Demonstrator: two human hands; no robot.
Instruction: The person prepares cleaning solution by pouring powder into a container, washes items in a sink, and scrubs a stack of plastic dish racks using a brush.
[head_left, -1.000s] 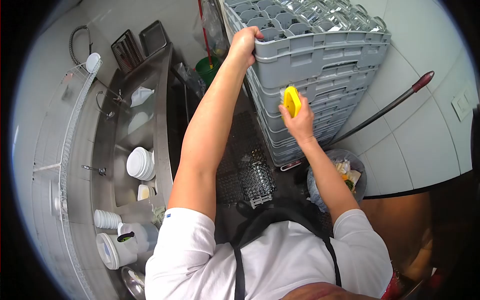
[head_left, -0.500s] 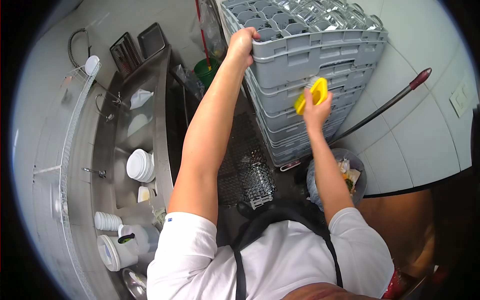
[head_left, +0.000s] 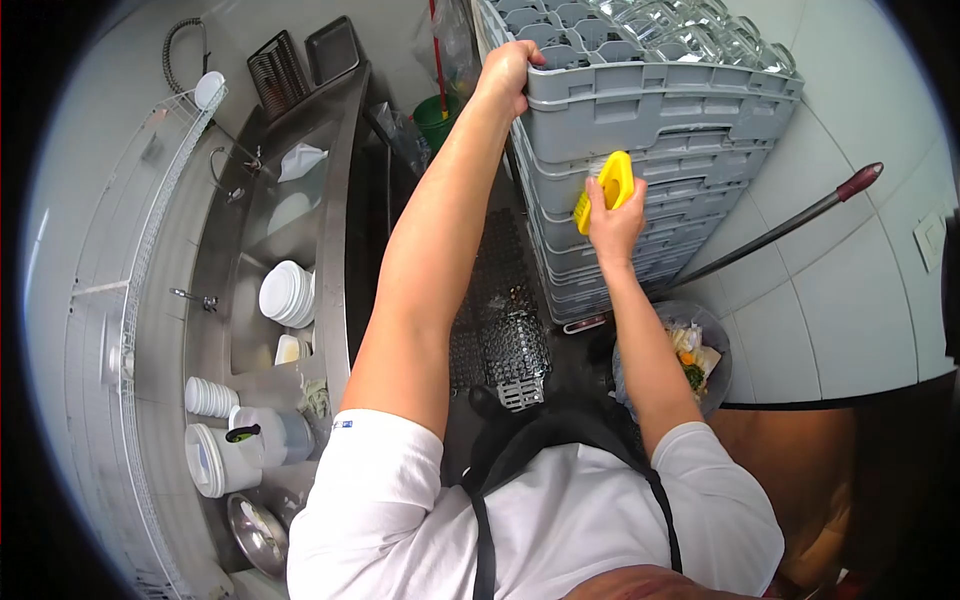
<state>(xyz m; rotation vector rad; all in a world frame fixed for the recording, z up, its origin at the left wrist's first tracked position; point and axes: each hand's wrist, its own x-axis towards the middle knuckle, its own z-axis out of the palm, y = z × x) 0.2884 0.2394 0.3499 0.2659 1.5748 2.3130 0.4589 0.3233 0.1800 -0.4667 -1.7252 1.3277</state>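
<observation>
A tall stack of grey plastic glass racks stands in front of me. My left hand is closed over the top rack's near left corner, its fingertips hooked inside the rim. Glass mugs lie in the right part of that top rack; the compartments at left show no mugs. My right hand grips a yellow scrubbing brush against the front of the stack, a little below the top rack. The bristles point toward the racks, and I cannot tell how firmly they touch.
Left is a steel sink counter with stacked white containers, a bucket and a steel bowl. A bin of food scraps and a leaning dark pole are at right. A black mat covers the floor.
My right hand has moved the brush left across the front of the racks. The left hand keeps its hold on the corner while the view has shifted slightly.
</observation>
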